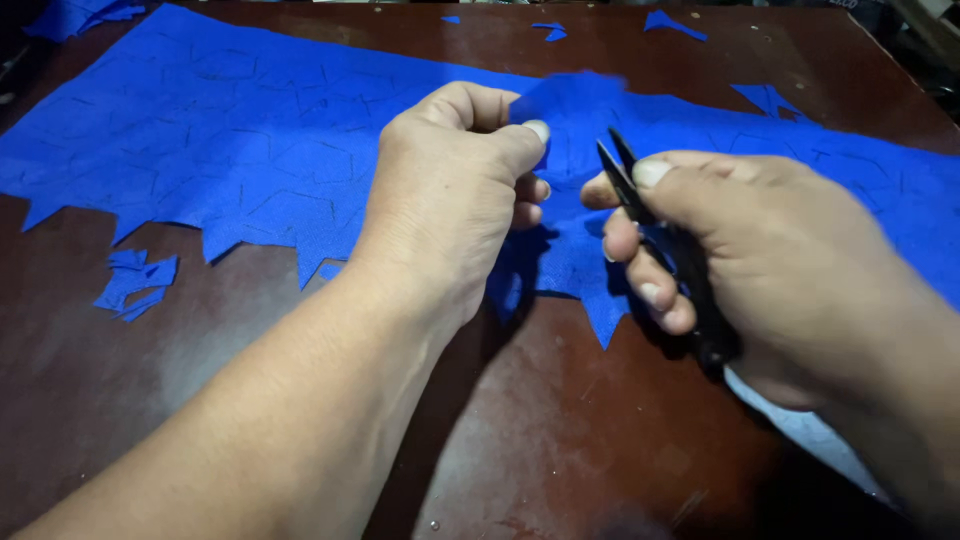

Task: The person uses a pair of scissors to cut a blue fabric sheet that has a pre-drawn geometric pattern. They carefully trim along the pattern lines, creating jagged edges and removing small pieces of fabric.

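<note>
Blue fabric (250,150), jagged-edged, hexagon-marked; pinched up by left hand (455,190). Right hand (740,250) clenched round black snips (660,240), blades slightly parted.

One blue fabric sheet (250,150), one snips (660,240), roughly six scraps (135,280).

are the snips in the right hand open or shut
Open: the black thread snips in the right hand show two blade tips parted in a narrow V beside the blue fabric.
</note>
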